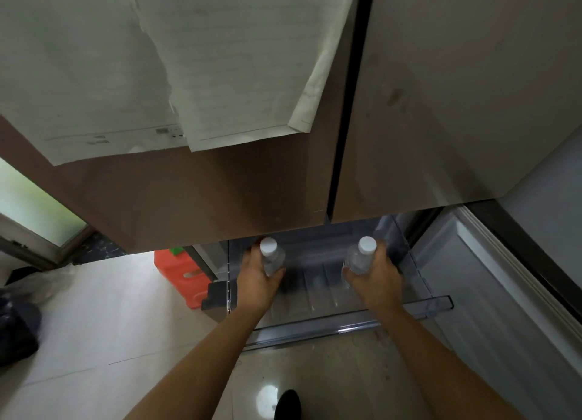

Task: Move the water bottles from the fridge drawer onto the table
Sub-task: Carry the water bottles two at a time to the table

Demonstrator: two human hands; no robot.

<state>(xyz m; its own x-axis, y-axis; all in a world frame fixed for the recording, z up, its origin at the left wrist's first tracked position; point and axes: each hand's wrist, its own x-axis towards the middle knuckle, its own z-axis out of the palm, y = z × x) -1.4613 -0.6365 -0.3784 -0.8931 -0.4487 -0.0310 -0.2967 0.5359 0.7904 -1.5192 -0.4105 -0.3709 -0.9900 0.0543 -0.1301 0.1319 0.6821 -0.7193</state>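
Note:
The clear plastic fridge drawer (pixel 437 306) is pulled out low in front of me, below the brown fridge doors. My left hand (pixel 258 278) grips a clear water bottle with a white cap (pixel 269 249), held upright over the drawer's left side. My right hand (pixel 374 278) grips a second white-capped water bottle (pixel 365 251) over the drawer's right side. Apart from these two bottles, the drawer bottom that shows holds nothing. The table is out of view.
Upper fridge doors (pixel 220 192) with taped paper sheets (pixel 220 73) hang just above the bottles. The open lower fridge door (pixel 491 278) stands at right. An orange container (pixel 179 271) sits on the pale tiled floor at left, and a dark bag (pixel 15 328) lies at far left.

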